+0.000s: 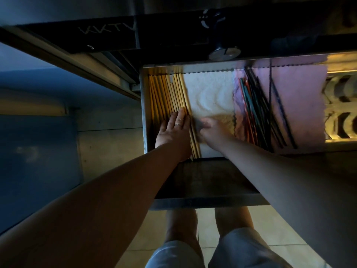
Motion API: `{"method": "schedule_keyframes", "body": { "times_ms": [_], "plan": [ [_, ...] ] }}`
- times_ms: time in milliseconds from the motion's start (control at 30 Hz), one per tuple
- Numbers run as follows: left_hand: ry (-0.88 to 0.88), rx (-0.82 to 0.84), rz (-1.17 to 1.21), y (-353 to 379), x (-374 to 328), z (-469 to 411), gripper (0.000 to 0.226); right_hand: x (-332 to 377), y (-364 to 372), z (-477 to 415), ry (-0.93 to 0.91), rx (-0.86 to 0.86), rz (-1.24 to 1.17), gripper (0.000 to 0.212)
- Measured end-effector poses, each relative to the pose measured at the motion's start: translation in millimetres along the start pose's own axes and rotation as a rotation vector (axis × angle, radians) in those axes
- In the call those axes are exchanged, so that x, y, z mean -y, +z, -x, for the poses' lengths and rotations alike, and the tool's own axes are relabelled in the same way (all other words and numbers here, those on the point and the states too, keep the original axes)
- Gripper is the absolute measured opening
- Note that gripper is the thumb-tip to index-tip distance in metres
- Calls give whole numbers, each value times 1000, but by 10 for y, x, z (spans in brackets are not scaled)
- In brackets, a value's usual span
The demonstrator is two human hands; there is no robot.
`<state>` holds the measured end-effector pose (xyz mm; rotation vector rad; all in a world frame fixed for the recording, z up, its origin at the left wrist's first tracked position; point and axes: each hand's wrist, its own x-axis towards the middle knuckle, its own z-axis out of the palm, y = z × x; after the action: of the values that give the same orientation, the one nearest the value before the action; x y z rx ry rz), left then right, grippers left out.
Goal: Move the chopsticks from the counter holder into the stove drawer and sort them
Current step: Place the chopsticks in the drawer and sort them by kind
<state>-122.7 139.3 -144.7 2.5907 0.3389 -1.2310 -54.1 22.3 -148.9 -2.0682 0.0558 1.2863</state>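
The steel drawer (144, 113) is pulled out below the stove. Several pale wooden chopsticks (168, 93) lie side by side along its left wall. My left hand (173, 132) rests flat on their near ends, fingers together, a ring on one finger. My right hand (211, 130) is blurred, its fingers curled against the white cloth (210, 91) just right of the wooden chopsticks; whether it holds anything is unclear. Several dark and coloured chopsticks (258, 113) lie fanned loosely on the pink cloth (301, 105) at the right.
The black stove front with a round knob (224, 53) hangs over the drawer's far edge. The drawer's dark front panel (208, 182) juts toward my legs. A patterned yellow surface (342, 109) shows at the far right, tiled floor below.
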Motion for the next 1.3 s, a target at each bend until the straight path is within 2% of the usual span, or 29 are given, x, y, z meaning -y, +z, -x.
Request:
{"method": "schedule_keyframes", "body": {
  "times_ms": [100, 200, 300, 600, 800, 900, 1033, 1167, 1300],
  "plan": [
    [-1, -43, 17, -19, -90, 26, 96, -90, -139, -22, -14, -54, 30, 41],
    [-15, -75, 39, -46, -271, 26, 86, -195, -376, -63, -25, -186, 197, 44],
    [-40, -95, 93, -97, -548, 9, 79, -309, -672, -52, -41, -185, 233, 46],
    [-74, -141, 378, -291, -1461, -152, 62, -763, -1470, -27, -57, -248, 231, 43],
    [-109, -208, 591, -356, -1930, -308, 37, -943, -1815, -48, -79, -188, 53, 35],
    [-108, -185, 631, -350, -2089, -397, 35, -1033, -1964, -42, -68, -195, 236, 41],
    [-157, -197, 671, -280, -2175, -516, 35, -1072, -2040, -100, -93, -234, 399, 40],
    [-127, -243, 637, -209, -2173, -569, 33, -1036, -2029, -225, -78, -408, 631, 42],
    [-115, -239, 604, -189, -2140, -605, 36, -1008, -2034, -312, -92, -375, 613, 23]
  ]
}}
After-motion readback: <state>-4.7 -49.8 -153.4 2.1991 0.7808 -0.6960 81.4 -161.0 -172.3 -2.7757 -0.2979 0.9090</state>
